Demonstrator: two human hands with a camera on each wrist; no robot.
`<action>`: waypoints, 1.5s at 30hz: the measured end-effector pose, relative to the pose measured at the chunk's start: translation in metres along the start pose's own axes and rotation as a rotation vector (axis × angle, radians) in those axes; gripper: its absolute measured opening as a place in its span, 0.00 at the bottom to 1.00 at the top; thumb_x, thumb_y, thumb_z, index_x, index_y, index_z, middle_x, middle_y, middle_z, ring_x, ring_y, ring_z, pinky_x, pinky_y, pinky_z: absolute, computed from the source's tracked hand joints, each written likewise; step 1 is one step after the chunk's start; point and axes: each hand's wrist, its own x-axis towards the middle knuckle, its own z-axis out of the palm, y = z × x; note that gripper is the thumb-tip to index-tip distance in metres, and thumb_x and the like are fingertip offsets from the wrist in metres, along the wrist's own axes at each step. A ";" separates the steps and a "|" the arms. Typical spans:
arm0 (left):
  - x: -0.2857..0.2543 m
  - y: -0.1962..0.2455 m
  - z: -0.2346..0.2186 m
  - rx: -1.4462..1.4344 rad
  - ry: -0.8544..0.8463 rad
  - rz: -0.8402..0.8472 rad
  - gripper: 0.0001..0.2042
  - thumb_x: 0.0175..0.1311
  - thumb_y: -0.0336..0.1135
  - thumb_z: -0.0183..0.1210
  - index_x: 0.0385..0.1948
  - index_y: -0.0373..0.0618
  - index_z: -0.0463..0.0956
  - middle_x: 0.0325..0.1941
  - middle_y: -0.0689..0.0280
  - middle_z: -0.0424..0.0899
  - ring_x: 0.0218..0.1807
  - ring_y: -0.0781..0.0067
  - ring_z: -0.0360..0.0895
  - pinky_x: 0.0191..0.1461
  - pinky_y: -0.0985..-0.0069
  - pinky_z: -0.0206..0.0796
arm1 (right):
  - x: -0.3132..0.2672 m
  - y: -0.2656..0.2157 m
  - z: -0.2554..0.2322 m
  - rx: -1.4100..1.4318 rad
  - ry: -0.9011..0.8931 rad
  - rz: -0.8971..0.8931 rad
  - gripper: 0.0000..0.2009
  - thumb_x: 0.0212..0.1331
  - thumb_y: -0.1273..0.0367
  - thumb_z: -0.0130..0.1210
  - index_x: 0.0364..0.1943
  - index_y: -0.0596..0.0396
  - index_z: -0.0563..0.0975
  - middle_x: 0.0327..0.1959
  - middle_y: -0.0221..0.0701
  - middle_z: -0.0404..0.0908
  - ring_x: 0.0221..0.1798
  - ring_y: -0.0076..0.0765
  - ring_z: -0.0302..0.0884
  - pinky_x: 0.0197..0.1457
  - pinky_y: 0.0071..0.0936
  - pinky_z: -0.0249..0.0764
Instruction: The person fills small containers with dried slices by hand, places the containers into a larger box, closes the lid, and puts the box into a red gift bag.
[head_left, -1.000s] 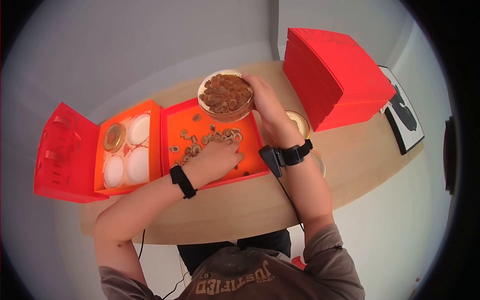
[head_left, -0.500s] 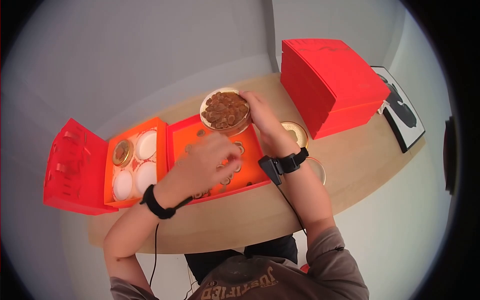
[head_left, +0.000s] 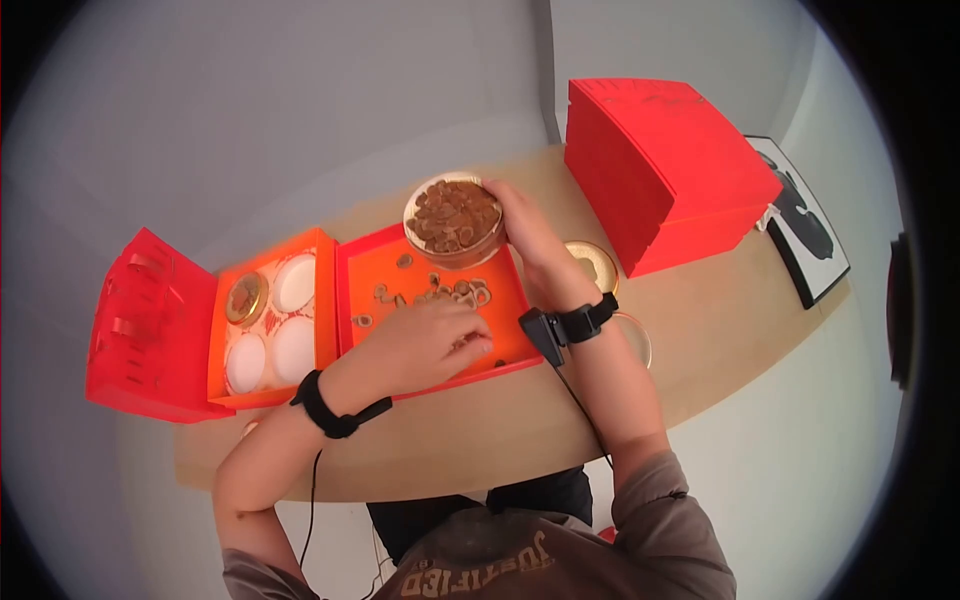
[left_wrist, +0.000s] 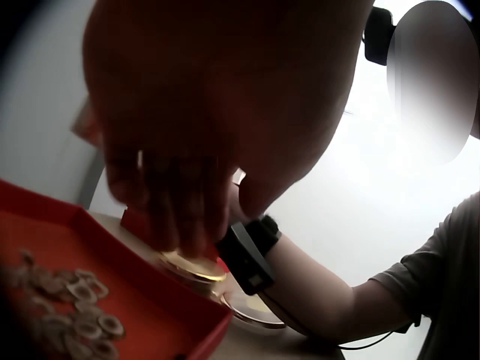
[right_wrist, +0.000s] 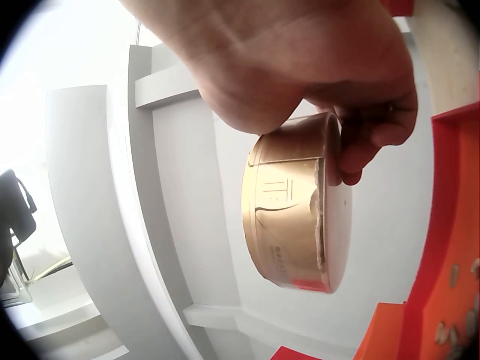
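Note:
My right hand (head_left: 525, 225) grips a round clear tub (right_wrist: 289, 214) by its side, thumb at the rim. A gold label wraps the tub's wall, and brown dried slices (head_left: 455, 215) fill it nearly to the top. It is held over the far right part of a shallow red tray (head_left: 510, 330) with an orange floor. My left hand (head_left: 420, 345) hovers low over that tray, palm down, with its fingers pointing down and the thumb apart. Loose ring-like dried slices (left_wrist: 86, 315) lie scattered on the tray floor, partly hidden beneath this hand in the head view.
Left of the tray, an open red gift box (head_left: 325, 310) holds a gold-rimmed jar (head_left: 247, 298) and several white round pieces (head_left: 296, 283). Gold lids (head_left: 590, 265) lie by my right forearm. A big red box (head_left: 665, 180) and a framed picture (head_left: 805, 235) stand at the right.
My left hand lifted off the slices, passed close to the tub, and has come back down over the tray. Fewer slices show there. The right hand keeps holding the tub.

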 end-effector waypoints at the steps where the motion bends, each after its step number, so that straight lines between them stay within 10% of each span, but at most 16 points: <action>1: 0.001 -0.004 0.015 -0.016 -0.144 -0.037 0.16 0.75 0.44 0.53 0.54 0.44 0.79 0.51 0.57 0.83 0.50 0.58 0.80 0.55 0.64 0.72 | 0.000 0.002 0.000 -0.017 -0.011 -0.005 0.22 0.72 0.54 0.51 0.54 0.60 0.80 0.45 0.32 0.83 0.46 0.25 0.77 0.49 0.23 0.71; 14: 0.016 -0.026 0.060 -0.403 -0.510 -0.167 0.26 0.81 0.52 0.39 0.68 0.42 0.69 0.65 0.51 0.77 0.69 0.53 0.71 0.72 0.63 0.62 | -0.002 0.000 0.003 0.000 -0.024 0.026 0.19 0.74 0.53 0.49 0.52 0.53 0.80 0.42 0.23 0.82 0.42 0.19 0.73 0.48 0.23 0.68; 23: 0.013 -0.063 0.048 -0.712 -0.142 -0.412 0.22 0.79 0.51 0.45 0.57 0.43 0.75 0.50 0.53 0.83 0.52 0.58 0.82 0.54 0.65 0.74 | -0.001 0.000 0.003 -0.003 -0.026 -0.015 0.22 0.72 0.54 0.52 0.53 0.61 0.79 0.41 0.29 0.82 0.39 0.22 0.75 0.44 0.23 0.71; 26: 0.014 -0.064 0.044 -0.694 -0.137 -0.437 0.17 0.80 0.45 0.47 0.59 0.47 0.76 0.51 0.64 0.84 0.47 0.68 0.81 0.52 0.72 0.74 | -0.004 -0.002 0.006 0.022 -0.010 -0.018 0.22 0.72 0.54 0.51 0.53 0.61 0.78 0.40 0.29 0.82 0.39 0.22 0.75 0.43 0.23 0.71; 31: 0.015 -0.052 0.052 0.122 -0.050 -0.039 0.09 0.67 0.37 0.60 0.43 0.46 0.83 0.42 0.60 0.84 0.46 0.60 0.83 0.48 0.65 0.76 | 0.002 0.004 0.004 -0.003 -0.013 -0.004 0.23 0.72 0.54 0.51 0.54 0.61 0.78 0.43 0.30 0.82 0.42 0.23 0.76 0.44 0.24 0.72; 45: 0.019 -0.038 0.047 0.201 -0.112 -0.021 0.04 0.62 0.33 0.62 0.32 0.45 0.78 0.37 0.64 0.83 0.43 0.60 0.82 0.43 0.63 0.75 | -0.003 -0.002 0.006 -0.006 0.003 -0.012 0.22 0.72 0.55 0.52 0.53 0.62 0.78 0.45 0.31 0.82 0.46 0.25 0.76 0.51 0.24 0.72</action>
